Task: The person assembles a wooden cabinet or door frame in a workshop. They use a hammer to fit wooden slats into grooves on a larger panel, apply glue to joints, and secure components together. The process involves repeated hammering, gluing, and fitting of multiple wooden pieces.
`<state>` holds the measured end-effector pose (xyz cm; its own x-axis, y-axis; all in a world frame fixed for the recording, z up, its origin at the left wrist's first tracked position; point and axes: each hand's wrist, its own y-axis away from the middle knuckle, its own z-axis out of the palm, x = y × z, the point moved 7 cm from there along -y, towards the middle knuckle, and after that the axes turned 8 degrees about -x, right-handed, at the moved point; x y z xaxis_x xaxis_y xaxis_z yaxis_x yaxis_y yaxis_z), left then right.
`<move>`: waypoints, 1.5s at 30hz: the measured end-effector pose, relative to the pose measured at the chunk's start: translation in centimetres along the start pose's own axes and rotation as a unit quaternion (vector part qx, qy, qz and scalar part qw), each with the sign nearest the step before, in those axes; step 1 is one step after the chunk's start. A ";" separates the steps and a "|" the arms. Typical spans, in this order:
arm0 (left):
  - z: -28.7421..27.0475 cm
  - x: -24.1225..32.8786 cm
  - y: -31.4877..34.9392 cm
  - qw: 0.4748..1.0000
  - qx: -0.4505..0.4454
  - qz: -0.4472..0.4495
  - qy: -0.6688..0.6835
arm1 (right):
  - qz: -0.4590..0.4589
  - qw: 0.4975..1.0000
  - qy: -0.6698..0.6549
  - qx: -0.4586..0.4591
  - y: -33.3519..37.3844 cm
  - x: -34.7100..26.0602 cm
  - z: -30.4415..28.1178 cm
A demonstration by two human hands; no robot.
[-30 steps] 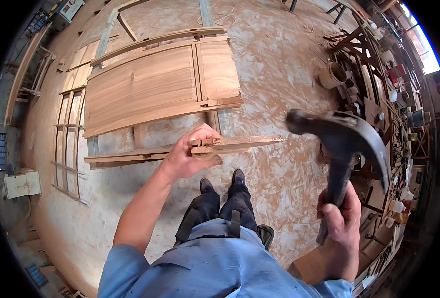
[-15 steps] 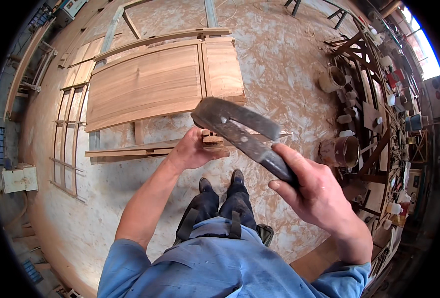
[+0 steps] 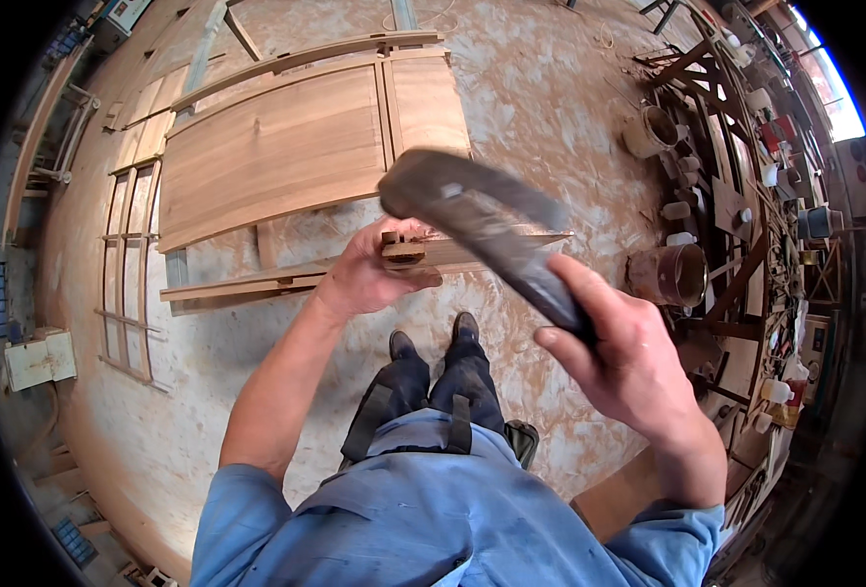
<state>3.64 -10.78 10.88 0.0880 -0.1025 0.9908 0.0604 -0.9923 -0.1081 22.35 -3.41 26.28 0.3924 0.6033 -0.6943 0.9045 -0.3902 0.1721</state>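
Note:
My right hand is closed round the handle of a dark, worn claw hammer. The hammer is raised at a slant, its head up and to the left, above my left hand and partly smeared by motion. My left hand grips a long wooden rail with its thumb below. A notched block of wood shows between the thumb and fingers; the hammer hides part of the fingers. Just beyond the rail lies a framed wooden panel, raised on supports.
A slim wooden lattice frame lies at the left. Along the right wall stand buckets, bottles and stacked timber. A pale box is at the far left. My shoes are on the dusty floor below the rail.
The hammer head has risen slightly and its claw is more blurred. My left hand, the rail and the panel appear a little farther left in the view.

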 end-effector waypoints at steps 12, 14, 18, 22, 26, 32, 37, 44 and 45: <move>-0.4 0.6 -0.6 0.998 -0.027 0.043 -0.033 | 0.138 0.927 -0.278 0.212 7.8 9.2 -0.4; -0.6 0.4 -0.7 0.998 -0.037 0.029 -0.035 | 0.175 0.909 -0.306 0.221 8.9 11.2 0.7; -0.3 0.0 -0.6 0.998 -0.031 -0.044 -0.029 | 0.249 0.878 -0.338 0.230 10.8 14.9 3.6; -0.2 -0.5 -0.2 0.999 -0.032 0.011 -0.041 | 0.294 0.859 -0.371 0.197 12.0 17.5 6.7; -0.7 -1.0 -0.2 1.000 -0.014 0.018 0.017 | 0.314 0.850 -0.389 0.164 11.9 18.6 8.5; -0.9 -0.7 -1.3 1.000 -0.002 0.007 -0.012 | 0.322 0.851 -0.390 0.143 10.7 18.7 8.5; -1.0 -0.3 -1.1 1.000 -0.003 -0.013 -0.023 | 0.325 0.851 -0.392 0.127 10.0 19.1 8.5; -1.3 -0.3 -0.9 0.996 -0.007 -0.047 -0.072 | 0.323 0.855 -0.391 0.105 10.1 19.6 9.4; -1.3 -0.5 -0.7 0.998 -0.005 -0.040 -0.056 | 0.325 0.855 -0.391 0.102 10.2 19.6 9.6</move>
<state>2.26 -10.12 10.54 0.1938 -0.0150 0.9809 0.0618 -0.9977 -0.0275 37.68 -2.21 7.73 0.4973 -0.4050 -0.7672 0.4581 -0.6284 0.6287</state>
